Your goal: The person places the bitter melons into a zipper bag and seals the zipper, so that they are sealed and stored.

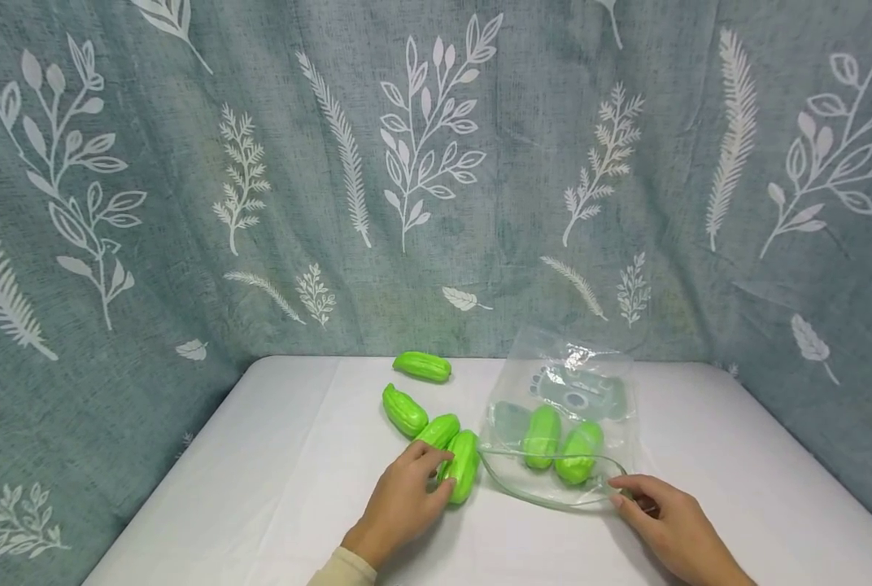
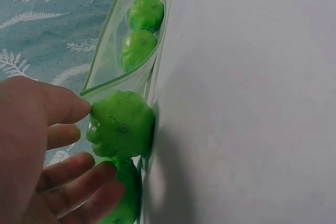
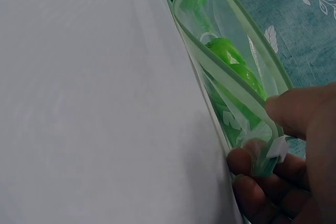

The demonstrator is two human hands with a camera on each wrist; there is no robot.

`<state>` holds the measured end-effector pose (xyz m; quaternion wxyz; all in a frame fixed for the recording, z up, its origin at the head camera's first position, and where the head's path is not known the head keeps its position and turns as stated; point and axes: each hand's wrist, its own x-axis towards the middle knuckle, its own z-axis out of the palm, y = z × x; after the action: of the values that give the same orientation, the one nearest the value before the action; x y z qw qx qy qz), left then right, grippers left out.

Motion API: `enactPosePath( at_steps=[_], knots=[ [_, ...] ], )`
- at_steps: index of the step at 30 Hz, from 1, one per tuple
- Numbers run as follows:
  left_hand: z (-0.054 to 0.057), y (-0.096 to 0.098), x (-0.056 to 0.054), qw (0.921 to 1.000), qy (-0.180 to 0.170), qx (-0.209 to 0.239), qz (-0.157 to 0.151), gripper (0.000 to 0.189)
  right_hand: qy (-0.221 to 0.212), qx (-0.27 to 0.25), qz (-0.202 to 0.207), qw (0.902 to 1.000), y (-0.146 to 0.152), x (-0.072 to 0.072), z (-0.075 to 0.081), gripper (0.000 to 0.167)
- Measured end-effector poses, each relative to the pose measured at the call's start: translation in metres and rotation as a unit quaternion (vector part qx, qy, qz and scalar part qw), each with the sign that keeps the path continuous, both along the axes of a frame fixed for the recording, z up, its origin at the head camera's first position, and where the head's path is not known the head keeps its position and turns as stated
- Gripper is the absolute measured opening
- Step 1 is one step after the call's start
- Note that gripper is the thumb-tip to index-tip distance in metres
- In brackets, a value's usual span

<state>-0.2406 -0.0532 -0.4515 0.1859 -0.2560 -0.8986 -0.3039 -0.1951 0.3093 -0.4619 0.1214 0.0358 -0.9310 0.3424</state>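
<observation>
My left hand [image 1: 405, 493] is at the nearest of several bright green ridged gourds, with thumb and fingers spread apart around the near part of this gourd [image 1: 464, 468]. In the left wrist view the thumb tip meets the gourd's edge and the other fingers are loosely bent, not closed round it. A second gourd [image 1: 439, 430] lies right behind it. My right hand [image 1: 669, 521] pinches the corner of a clear zip bag [image 1: 582, 391], beside its white slider [image 3: 278, 149]. The bag's green-rimmed mouth gapes toward me, and two gourds [image 1: 542, 437] lie inside.
Two more gourds lie farther back on the left, one angled [image 1: 405, 411] and one near the far edge [image 1: 423, 366]. All rests on a white-covered table [image 1: 297, 488]. A grey-green curtain [image 1: 436, 285] with white leaf prints hangs behind and at both sides.
</observation>
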Motion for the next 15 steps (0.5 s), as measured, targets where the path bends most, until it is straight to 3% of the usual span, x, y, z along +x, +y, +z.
enactPosePath(
  at_steps=[15],
  knots=[
    [-0.0009,0.0032,0.0013,0.9977,-0.056,-0.038,-0.001,0.048,0.005,-0.002,0.003,1.0000,0.0018,-0.0002,-0.0010,0.028]
  ],
)
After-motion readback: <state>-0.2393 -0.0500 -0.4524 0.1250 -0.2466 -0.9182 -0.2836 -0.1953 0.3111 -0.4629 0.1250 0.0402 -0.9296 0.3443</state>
